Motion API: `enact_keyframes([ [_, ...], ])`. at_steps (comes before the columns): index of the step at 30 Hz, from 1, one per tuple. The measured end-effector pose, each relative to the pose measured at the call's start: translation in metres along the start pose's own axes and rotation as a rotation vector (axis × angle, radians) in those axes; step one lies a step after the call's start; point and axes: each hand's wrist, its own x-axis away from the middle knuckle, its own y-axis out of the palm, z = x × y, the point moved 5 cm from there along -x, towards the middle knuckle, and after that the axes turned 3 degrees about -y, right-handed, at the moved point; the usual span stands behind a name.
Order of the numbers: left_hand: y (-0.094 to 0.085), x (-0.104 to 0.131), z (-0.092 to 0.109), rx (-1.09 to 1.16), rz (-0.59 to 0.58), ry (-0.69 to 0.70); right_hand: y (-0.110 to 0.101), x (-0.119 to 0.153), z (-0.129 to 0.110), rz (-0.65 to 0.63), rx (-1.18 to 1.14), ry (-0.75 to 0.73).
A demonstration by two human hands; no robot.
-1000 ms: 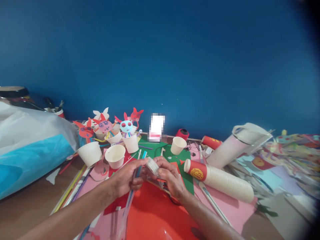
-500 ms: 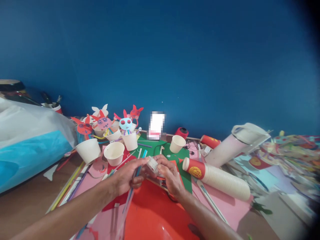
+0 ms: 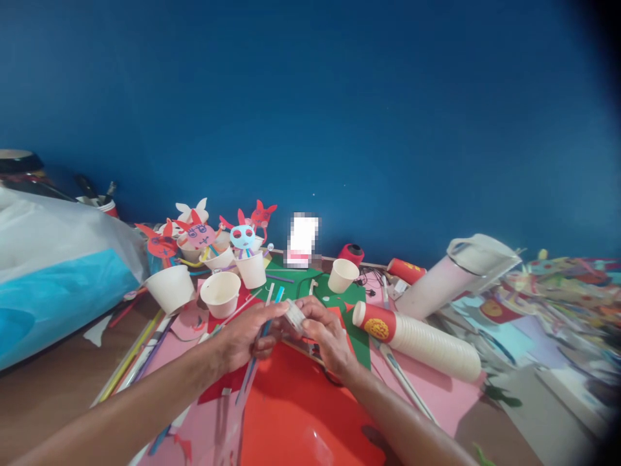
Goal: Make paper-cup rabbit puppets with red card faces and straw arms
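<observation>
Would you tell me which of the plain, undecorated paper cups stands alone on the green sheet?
It is the paper cup on the green sheet right of the pixelated patch, near the red spool; the other two plain cups sit left, beside the decorated ones.

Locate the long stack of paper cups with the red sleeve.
In the head view the stack of paper cups lies on its side on the pink paper, right of the right hand, with the tipped white jug behind it.
</observation>
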Motion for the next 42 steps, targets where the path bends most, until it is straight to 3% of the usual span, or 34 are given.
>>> enact_keyframes([
  [7,-0.001,-0.002,-0.002,-0.019,-0.016,-0.036,0.002,0.0,-0.001,0.021,-0.003,0.062],
  [12,-0.006,-0.005,-0.001,0.099,-0.047,-0.058,0.002,-0.002,-0.001,-0.038,-0.024,-0.008],
  [17,-0.008,-0.006,0.002,0.065,0.041,0.005,-0.002,-0.007,-0.003,0.004,0.137,-0.09],
  [23,-0.014,-0.002,0.015,-0.087,0.251,0.249,-0.01,-0.01,-0.017,0.066,0.413,-0.046],
  [30,-0.005,0.006,0.017,-0.145,0.249,0.213,-0.006,-0.008,-0.03,-0.035,0.61,-0.045],
  [42,-0.005,0.009,0.022,-0.233,0.278,0.239,-0.003,-0.004,-0.043,-0.009,0.844,-0.166],
])
